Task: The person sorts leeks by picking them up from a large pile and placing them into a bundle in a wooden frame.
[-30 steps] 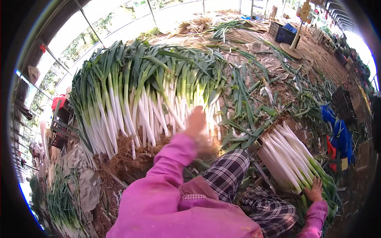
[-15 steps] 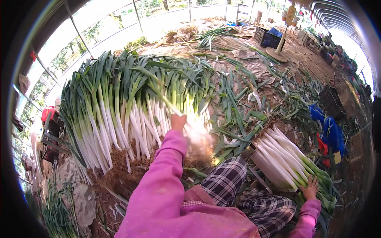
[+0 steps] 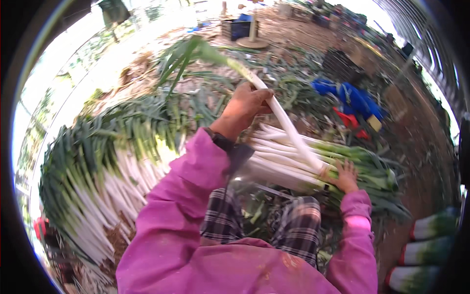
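Observation:
My left hand (image 3: 247, 104) grips a long leek (image 3: 289, 122) partway up its white shaft. Its green leaves point to the far left, and its root end slants down to the stacked leeks (image 3: 274, 153) in front of me. On that stack lies my right hand (image 3: 346, 177), fingers spread, close beside the root end of the held leek. Whether the fingertips touch that leek is hard to tell. To my left, a large heap of leeks (image 3: 110, 186) lies side by side, roots toward me and dark leaves away.
Loose leaves (image 3: 293, 81) litter the ground beyond the stack. Farther off are a black crate (image 3: 234, 30), a post on a round base (image 3: 252, 43), a blue sheet (image 3: 350, 98) and a red cloth-like piece (image 3: 350, 123). Several leek bundles (image 3: 421, 252) with red ends lie at lower right.
My left hand has drawn a leek out of the left heap and carried it right, over the stack. The view has turned right, and my right hand stays on the stack.

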Action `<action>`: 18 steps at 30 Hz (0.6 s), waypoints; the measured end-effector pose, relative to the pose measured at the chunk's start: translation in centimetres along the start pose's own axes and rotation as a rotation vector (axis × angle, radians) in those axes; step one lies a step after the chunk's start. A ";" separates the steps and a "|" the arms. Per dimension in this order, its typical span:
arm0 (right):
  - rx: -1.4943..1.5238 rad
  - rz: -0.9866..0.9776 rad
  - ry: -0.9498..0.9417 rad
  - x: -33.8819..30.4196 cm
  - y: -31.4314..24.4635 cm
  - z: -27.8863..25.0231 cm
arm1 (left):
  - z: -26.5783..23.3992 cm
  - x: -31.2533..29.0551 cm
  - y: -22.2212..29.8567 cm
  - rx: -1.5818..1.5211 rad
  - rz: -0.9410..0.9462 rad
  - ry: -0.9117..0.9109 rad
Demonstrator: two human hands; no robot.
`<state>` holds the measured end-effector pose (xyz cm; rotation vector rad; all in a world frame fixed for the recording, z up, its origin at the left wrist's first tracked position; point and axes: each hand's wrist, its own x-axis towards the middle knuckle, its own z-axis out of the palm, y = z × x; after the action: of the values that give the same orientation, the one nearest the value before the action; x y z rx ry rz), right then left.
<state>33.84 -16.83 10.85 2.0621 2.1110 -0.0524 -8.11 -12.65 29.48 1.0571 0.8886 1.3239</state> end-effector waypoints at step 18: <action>0.214 -0.164 0.337 -3.7 0.5 -0.1 | 6.2 6.4 -28.9 1.481 0.506 -0.445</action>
<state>34.33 -20.47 11.64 2.1335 2.5758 0.0525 7.16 -5.45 4.40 2.7171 1.2780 0.5436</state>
